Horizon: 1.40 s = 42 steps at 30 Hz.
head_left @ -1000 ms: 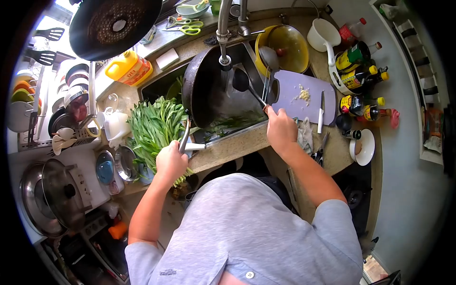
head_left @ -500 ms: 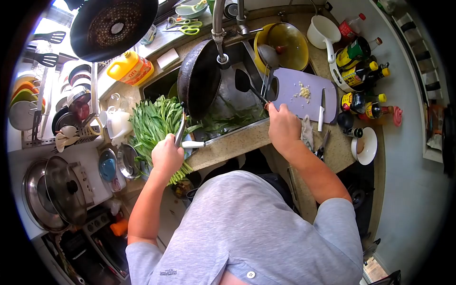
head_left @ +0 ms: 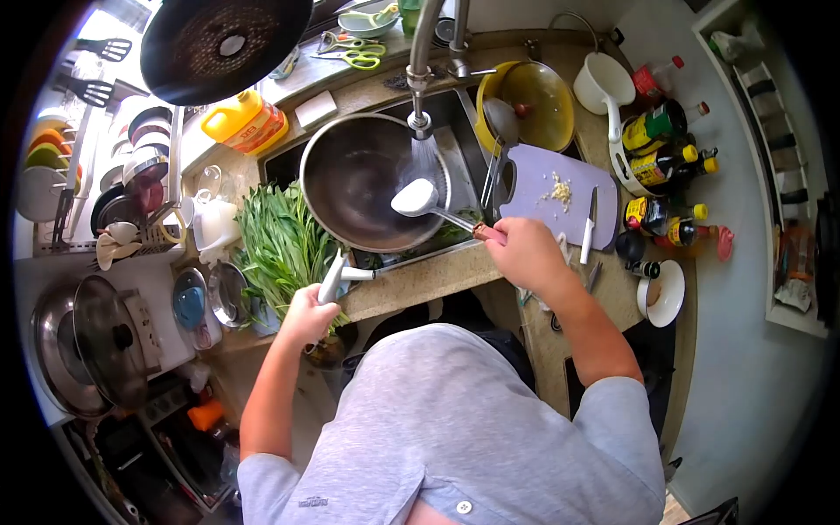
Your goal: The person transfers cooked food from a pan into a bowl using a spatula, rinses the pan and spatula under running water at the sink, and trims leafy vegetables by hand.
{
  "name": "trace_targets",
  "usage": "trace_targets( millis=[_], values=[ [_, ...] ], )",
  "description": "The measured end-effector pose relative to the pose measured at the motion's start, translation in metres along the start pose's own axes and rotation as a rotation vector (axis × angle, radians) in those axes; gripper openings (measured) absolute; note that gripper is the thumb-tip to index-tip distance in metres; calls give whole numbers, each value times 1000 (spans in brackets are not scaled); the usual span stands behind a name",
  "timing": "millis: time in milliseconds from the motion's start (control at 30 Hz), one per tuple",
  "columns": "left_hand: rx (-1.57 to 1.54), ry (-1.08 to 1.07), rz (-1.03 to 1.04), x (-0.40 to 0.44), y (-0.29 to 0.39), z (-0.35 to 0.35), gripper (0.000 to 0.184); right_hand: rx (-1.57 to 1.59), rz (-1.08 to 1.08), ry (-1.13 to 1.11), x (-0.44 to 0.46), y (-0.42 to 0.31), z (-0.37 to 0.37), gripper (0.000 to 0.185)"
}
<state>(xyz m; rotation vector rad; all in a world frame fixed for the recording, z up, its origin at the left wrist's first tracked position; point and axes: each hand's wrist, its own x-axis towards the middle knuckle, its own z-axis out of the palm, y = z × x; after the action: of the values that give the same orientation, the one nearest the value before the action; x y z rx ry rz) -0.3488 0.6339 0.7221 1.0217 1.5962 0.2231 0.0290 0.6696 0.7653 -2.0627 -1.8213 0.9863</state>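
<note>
A large dark wok (head_left: 359, 188) lies nearly level over the sink, its inside facing up. My left hand (head_left: 306, 317) is closed round the wok's handle (head_left: 332, 282) at the lower left. My right hand (head_left: 527, 254) grips the spatula (head_left: 416, 198) by its reddish handle end. The spatula's head is over the wok, looks bright white, and sits under water spraying from the faucet (head_left: 420, 122). Leafy green vegetables (head_left: 280, 245) are heaped on the counter left of the wok, above my left hand.
A purple cutting board (head_left: 534, 175) holds chopped bits and a knife (head_left: 590, 229). Behind it is a yellow basin (head_left: 560, 114). Sauce bottles (head_left: 652, 166) and a white bowl (head_left: 669, 293) are at the right. A yellow jug (head_left: 249, 122) and dish rack stand left.
The wok has tipped from steeply tilted to nearly level. The spatula has moved left over it and turned, its head now white under the water. My left hand has lowered slightly.
</note>
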Motion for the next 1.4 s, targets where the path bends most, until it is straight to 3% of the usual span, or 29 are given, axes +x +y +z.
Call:
trace_targets(
  millis=[200, 467, 600, 667, 700, 867, 933, 1033, 1167, 1400],
  values=[
    [-366, -196, 31, 19, -42, 46, 18, -314, -104, 145, 35, -21, 12, 16],
    [-537, -407, 136, 59, -58, 94, 19, -477, -224, 201, 87, -46, 39, 22],
    [-590, -491, 193, 73, -51, 111, 18, -338, -268, 112, 81, -58, 26, 18],
    [-601, -467, 244, 82, -52, 120, 17, -223, -255, -47, 64, -67, -3, 18],
    [-595, -430, 258, 86, -54, 124, 14, -202, -147, -112, 53, -78, -23, 17],
    [-496, -222, 256, 102, -65, 128, 13, -192, -55, -259, 37, -56, -90, 20],
    [-264, 102, 504, 104, -66, 123, 11, -186, -63, -255, 38, -48, -95, 22],
    [-157, 183, 420, 77, -47, 95, 13, -316, -70, -56, 35, -38, -88, 27],
    [134, 344, 403, 58, -46, 67, 23, -607, -350, 357, 38, 7, -45, 23],
    [472, 556, 347, 12, -25, 36, 22, -744, -375, 602, 51, 20, -87, 13]
  ],
)
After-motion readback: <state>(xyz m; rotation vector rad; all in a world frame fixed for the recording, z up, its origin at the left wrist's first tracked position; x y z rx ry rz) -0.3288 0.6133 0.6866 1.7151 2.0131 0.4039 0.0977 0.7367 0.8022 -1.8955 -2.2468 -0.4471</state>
